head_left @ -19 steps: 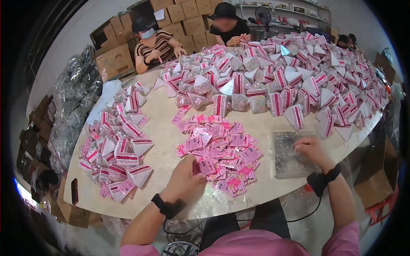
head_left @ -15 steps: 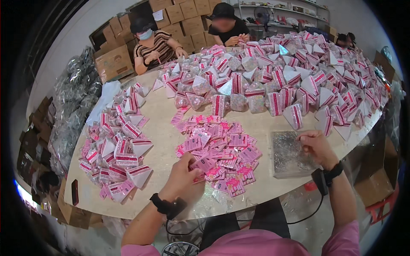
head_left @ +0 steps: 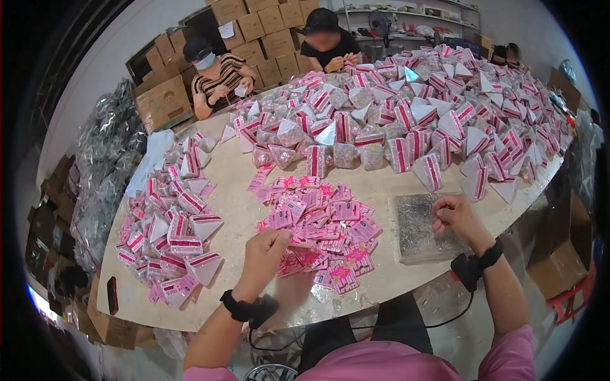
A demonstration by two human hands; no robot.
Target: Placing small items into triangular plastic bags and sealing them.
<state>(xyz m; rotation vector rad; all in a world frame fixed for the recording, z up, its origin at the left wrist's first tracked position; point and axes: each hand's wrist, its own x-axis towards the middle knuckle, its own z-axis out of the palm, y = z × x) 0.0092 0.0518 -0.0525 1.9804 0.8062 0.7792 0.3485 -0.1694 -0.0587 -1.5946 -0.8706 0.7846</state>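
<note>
My left hand [head_left: 264, 257] is closed in a pinch at the near left edge of a heap of small pink printed cards [head_left: 330, 228]. A pink card shows edge-on at its fingertips. My right hand [head_left: 456, 219] is just over a shallow see-through box [head_left: 413, 254] filled with thin, shiny, pin-like pieces. Its fingers are curled together, and anything between them is too small to make out. To the left lies a pile of clear-wrapped, wedge-shaped packs [head_left: 181, 225] with pink stripes, some with pink cards on them.
A large heap of similar wedge packs [head_left: 406, 120] covers the table's far side. Two people [head_left: 219, 79] handle things across the table, and another is partly visible at far right. A dark phone-like object [head_left: 112, 295] lies near the left edge. Cartons [head_left: 562, 247] stand at right.
My left hand has lifted slightly off the card heap with a card in its pinch. My right hand's fingers have curled in over the box. The view has shifted a little.
</note>
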